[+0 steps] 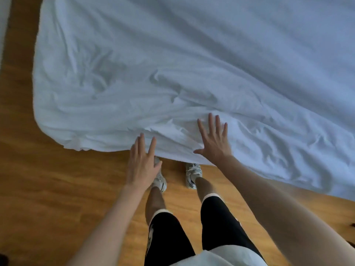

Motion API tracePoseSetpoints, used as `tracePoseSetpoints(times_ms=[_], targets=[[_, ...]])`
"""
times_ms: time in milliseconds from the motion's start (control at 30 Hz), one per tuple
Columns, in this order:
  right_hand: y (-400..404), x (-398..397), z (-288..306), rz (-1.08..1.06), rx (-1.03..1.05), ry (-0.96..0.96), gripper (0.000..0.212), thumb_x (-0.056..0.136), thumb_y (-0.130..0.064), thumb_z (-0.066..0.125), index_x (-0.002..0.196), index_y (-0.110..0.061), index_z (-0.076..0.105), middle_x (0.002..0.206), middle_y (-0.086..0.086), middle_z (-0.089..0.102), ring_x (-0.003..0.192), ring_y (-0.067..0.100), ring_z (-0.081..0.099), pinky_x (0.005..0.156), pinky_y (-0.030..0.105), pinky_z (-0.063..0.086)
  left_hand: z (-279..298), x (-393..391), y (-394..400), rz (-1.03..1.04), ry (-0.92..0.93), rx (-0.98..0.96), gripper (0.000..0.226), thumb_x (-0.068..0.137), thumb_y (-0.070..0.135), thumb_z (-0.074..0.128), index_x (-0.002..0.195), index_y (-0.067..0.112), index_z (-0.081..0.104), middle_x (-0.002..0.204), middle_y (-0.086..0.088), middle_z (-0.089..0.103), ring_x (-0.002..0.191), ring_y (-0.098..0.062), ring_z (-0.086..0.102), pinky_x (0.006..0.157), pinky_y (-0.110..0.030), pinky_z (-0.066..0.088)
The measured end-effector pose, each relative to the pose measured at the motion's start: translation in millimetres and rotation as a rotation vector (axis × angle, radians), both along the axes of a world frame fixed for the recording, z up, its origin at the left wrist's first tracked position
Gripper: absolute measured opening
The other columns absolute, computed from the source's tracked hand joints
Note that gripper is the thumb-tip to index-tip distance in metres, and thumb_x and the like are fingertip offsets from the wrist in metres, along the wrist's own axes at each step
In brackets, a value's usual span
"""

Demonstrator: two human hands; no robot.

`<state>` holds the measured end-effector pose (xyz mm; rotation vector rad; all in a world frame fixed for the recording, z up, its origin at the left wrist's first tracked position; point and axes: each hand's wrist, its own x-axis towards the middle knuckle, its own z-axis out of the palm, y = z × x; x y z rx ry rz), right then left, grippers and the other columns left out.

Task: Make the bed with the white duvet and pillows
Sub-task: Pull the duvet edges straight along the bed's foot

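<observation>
- White cotton-look duvet point(192, 64): spread over the bed, filling the frame from 9 o'clock through 12 to 3 o'clock. Far part lies smooth; near edge, from the rounded corner at 9 o'clock to the hem at 4 o'clock, is heavily creased and hangs over the bed's side toward the floor.
- Pillows: none in view.
- Right hand point(214, 140): at centre, fingers straight and spread, palm down on the rumpled hem, gripping nothing.
- Left hand point(143, 160): at 7 o'clock of the right hand, fingers straight, fingertips at the duvet's edge; whether they touch it cannot be told. Holds nothing.
- Trainers point(193, 174): toes just under the overhanging hem, on the wooden floor point(48, 189).
- Risk, judged: flat palms have no hold on the cloth, so a sideways stroke may push creases along rather than out.
- Risk, judged: a downward press on the overhang could drag the duvet off-centre and onto the floor.
- Risk, judged: feet so close beneath the hem could trap it when stepping.
</observation>
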<state>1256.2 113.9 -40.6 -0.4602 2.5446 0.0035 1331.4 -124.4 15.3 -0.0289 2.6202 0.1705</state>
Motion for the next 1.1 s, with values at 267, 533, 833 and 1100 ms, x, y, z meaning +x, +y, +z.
tracePoseSetpoints(times_ms=[267,533,833,1100], targets=[[-0.3,-40.2,-82.5,-0.130,0.022,0.093,0.091,0.069,-0.046,0.080,0.144,-0.016,0.039,0.131,0.022,0.048,0.111,0.043,0.049,0.091,0.050,0.041,-115.2,-76.8,-50.2,-0.326,0.162,-0.066,0.125,0.057,0.044,0.087,0.151,0.006,0.014,0.153,-0.032,0.015,0.141,-0.049,0.020,0.112,-0.062,0.019],[9.4,-30.2,-80.9,-0.077,-0.199,0.315,0.045,0.080,-0.046,0.052,0.102,-0.008,0.063,0.086,0.016,0.060,0.074,0.037,0.059,0.057,0.034,0.038,-139.0,-104.9,-72.6,-0.466,0.349,0.113,0.065,0.055,0.012,0.080,0.115,0.006,0.057,0.098,-0.019,0.057,0.083,-0.038,0.055,0.068,-0.046,0.045],[5.5,30.8,-48.4,0.135,-0.407,0.239,0.043,0.091,-0.057,0.040,0.103,-0.018,0.052,0.084,0.009,0.054,0.070,0.030,0.057,0.049,0.034,0.045,-97.9,-62.0,-97.5,-0.594,0.475,0.430,0.021,0.084,0.002,0.037,0.095,0.007,0.054,0.067,-0.013,0.053,0.057,-0.030,0.053,0.046,-0.033,0.042],[-18.7,67.0,-72.8,0.326,-0.216,-0.053,0.085,0.070,-0.073,0.058,0.127,-0.009,0.053,0.119,0.010,0.056,0.103,0.027,0.054,0.087,0.037,0.046,-109.2,-27.8,-124.5,-0.985,-0.188,0.036,0.064,0.070,0.048,0.063,0.121,0.010,0.056,0.103,-0.011,0.058,0.088,-0.031,0.058,0.076,-0.041,0.050]])
